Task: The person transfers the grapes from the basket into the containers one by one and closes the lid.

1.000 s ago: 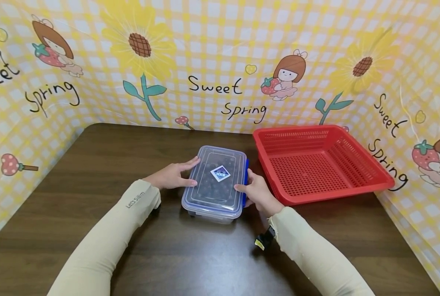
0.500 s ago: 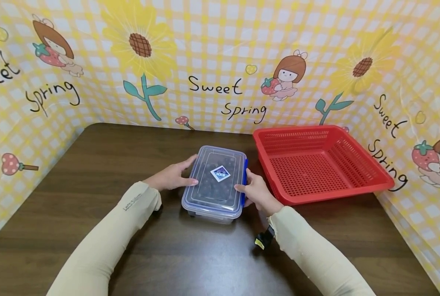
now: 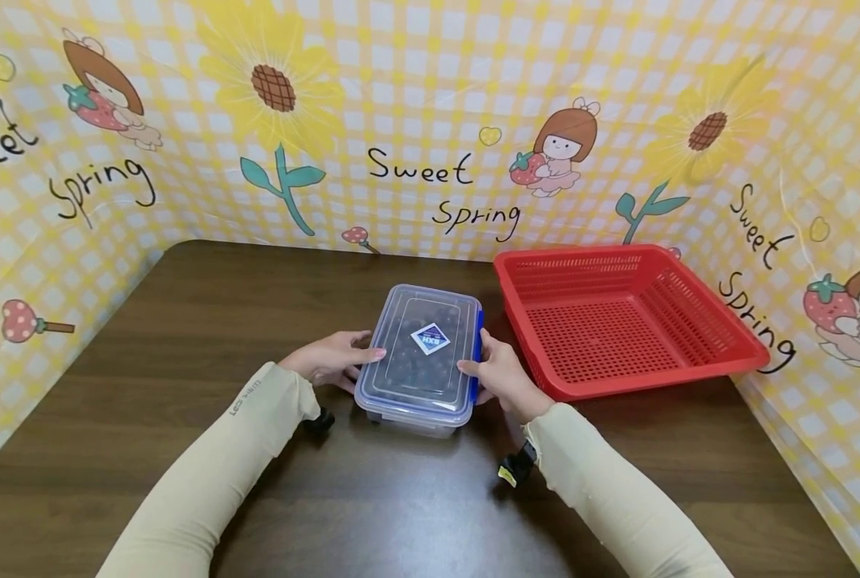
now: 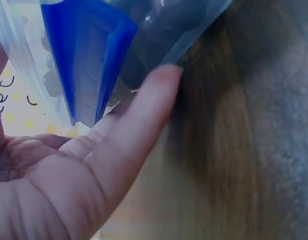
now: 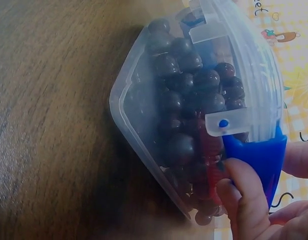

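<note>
Clear rectangular plastic container (image 3: 421,359) of dark round berries, lid on, at mid-table between both hands.
Right hand (image 3: 503,376): fingers (image 5: 242,196) curl on the blue side latch (image 5: 259,153); left hand (image 3: 331,359): fingers (image 4: 138,131) fairly straight, under the opposite blue clip (image 4: 86,50). Risk, as judged: a latch snapping free could jolt the box across the dark wooden table (image 3: 184,321) and spill berries. Red perforated plastic basket (image 3: 690,277) stands just right.

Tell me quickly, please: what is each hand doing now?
Left hand: open, straight fingers against the blue clip of the clear box.
Right hand: pinching the other blue clip.
</note>
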A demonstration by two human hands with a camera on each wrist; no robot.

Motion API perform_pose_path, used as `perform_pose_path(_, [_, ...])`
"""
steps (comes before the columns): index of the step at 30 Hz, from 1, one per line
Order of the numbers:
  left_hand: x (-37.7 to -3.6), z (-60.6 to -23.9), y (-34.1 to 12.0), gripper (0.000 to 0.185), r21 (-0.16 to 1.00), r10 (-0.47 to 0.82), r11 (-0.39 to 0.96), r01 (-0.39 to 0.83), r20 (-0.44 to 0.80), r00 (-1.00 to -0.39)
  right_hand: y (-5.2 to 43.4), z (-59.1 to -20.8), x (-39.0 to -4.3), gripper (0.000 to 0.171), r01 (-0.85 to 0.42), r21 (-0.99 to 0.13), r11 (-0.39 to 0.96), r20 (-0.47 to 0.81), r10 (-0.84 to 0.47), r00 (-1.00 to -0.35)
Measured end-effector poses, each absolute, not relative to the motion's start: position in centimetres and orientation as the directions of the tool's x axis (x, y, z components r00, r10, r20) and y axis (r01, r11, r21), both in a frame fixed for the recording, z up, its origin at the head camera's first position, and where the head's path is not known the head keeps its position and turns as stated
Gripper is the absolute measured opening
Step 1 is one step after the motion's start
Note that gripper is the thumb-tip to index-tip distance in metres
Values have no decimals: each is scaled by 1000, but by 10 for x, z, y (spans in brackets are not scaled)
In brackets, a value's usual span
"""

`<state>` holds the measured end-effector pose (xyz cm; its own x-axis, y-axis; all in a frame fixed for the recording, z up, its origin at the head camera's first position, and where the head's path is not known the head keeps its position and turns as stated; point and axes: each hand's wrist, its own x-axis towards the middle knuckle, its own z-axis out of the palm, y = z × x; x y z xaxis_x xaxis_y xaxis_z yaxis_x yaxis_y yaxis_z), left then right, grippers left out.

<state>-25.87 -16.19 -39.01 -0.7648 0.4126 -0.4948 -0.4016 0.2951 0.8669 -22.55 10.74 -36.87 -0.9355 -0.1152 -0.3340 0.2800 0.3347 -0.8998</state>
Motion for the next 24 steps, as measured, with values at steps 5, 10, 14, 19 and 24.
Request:
perform_pose_path(5, [-258,-384,-161,82,860,374,351,-370,-491,-787,108,-369,-225,83,275,-899,340,-328,-109,-938])
perform_pose_path(10, [-253,-373,-157,80,853,303,435,-290,-442,-844,107,-369,-224,83,276,-897,345,-331,-113,-937])
perform_pose_path(14, [-250,-367,-153,79,861,283,431,-270,-413,-866,108,-369,-224,83,280,-895,348,-337,-114,-935])
perform_pose_path(19, [-249,-364,-151,80,858,269,435,-273,-413,-870,108,-368,-224,83,285,-893,348,-341,-111,-934])
perform_pose_path(24, [-250,-365,-152,83,845,260,452,-286,-432,-864,106,-369,-225,83,281,-894,348,-336,-108,-936])
